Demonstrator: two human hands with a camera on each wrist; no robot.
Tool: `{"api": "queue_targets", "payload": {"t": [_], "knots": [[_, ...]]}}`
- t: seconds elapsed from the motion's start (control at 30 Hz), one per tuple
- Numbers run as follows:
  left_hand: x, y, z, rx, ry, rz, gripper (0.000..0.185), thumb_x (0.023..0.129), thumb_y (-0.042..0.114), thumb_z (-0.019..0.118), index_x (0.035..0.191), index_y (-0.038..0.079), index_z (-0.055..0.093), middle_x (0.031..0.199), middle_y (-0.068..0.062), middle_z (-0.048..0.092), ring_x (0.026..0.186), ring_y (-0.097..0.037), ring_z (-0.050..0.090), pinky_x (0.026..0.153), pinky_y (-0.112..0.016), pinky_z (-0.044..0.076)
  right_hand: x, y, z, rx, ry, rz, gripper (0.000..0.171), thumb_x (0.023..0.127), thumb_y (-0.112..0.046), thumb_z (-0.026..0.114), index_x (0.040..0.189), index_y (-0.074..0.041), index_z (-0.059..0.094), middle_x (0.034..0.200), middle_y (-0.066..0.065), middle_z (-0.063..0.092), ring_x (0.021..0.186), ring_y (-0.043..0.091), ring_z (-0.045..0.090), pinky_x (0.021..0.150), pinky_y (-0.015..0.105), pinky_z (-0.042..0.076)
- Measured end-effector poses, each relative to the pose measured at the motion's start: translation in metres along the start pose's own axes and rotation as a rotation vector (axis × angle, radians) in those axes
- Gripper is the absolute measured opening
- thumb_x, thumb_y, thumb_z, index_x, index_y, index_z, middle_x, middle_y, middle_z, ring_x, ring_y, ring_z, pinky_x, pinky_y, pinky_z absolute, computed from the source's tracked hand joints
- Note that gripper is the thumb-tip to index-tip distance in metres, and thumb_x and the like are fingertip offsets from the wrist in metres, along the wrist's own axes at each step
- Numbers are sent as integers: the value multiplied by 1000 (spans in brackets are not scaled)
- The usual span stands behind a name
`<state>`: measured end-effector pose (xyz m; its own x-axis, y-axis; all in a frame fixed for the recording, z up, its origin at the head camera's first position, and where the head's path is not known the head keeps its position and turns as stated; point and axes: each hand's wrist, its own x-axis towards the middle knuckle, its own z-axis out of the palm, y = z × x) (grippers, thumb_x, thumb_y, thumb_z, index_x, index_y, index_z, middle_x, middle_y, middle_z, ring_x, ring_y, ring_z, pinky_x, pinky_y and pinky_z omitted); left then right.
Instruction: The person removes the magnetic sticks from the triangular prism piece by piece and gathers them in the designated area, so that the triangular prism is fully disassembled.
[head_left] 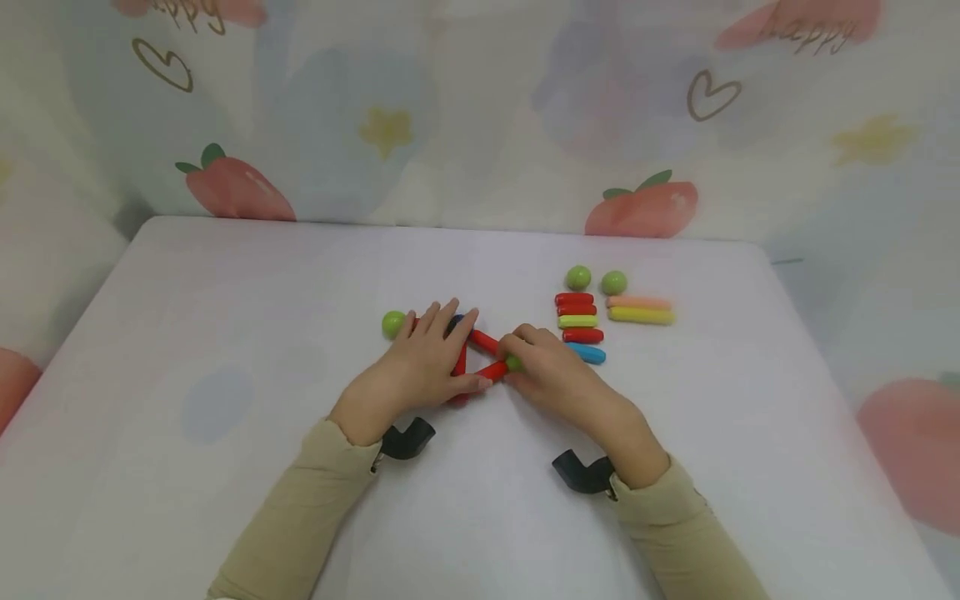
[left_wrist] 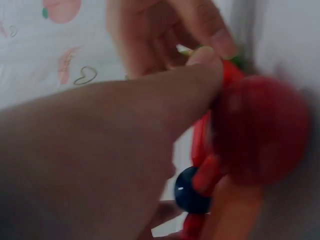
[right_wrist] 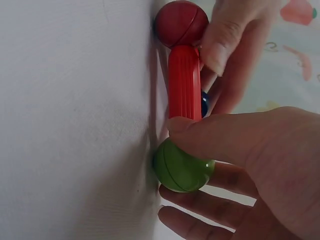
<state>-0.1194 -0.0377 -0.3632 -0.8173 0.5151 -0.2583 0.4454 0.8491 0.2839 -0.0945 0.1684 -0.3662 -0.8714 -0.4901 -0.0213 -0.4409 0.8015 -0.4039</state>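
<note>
Sticks in red (head_left: pixel 483 341), three of them, form a triangle on the white table (head_left: pixel 480 517), with one dark blue ball (left_wrist: pixel 192 192), one red ball (right_wrist: pixel 181 22) and one green ball (right_wrist: pixel 182 167) at its corners. The right hand (head_left: pixel 551 367) grips that green ball, thumb lying over the stick's end. The left hand (head_left: pixel 420 362) lies over the triangle, fingers spread and straight. One more green ball (head_left: pixel 393 324) sits just left of it. Near the right hand are two loose green balls (head_left: pixel 596 281) and seven loose sticks (head_left: pixel 577 321): three red, one lime, one blue, one pink, one yellow.
</note>
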Motion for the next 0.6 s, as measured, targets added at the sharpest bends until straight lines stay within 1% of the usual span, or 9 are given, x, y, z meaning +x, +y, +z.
{"api": "queue_targets", "payload": {"t": [0.1,0.23,0.4,0.6], "knots": [[-5,-2,12,33,44,21,90,91,66,54,160,18,19,166,-15,12,153,-41,12,121,-64,8,0,-2,1,10,-17,-14,30,84,-10,79,111,-11,66,113,6,64,105,22,60,89,35,58],[-10,-5,24,71,120,52,85,93,64,52,159,20,24,166,-16,14,153,-40,14,121,-64,9,0,-3,0,22,-37,-23,29,83,-10,80,108,-12,66,112,6,65,103,21,61,89,34,58],[-12,-7,34,74,145,40,82,94,64,49,160,24,19,167,-15,10,154,-37,9,122,-61,5,1,-3,-1,30,-37,-32,27,83,-8,79,106,-13,66,110,5,65,102,21,61,89,34,58],[-11,-4,35,63,154,49,81,95,65,47,160,26,18,167,-13,6,154,-35,6,123,-60,2,2,-1,0,13,-23,-21,26,81,-6,79,103,-11,66,107,5,66,98,22,60,87,35,58]]}}
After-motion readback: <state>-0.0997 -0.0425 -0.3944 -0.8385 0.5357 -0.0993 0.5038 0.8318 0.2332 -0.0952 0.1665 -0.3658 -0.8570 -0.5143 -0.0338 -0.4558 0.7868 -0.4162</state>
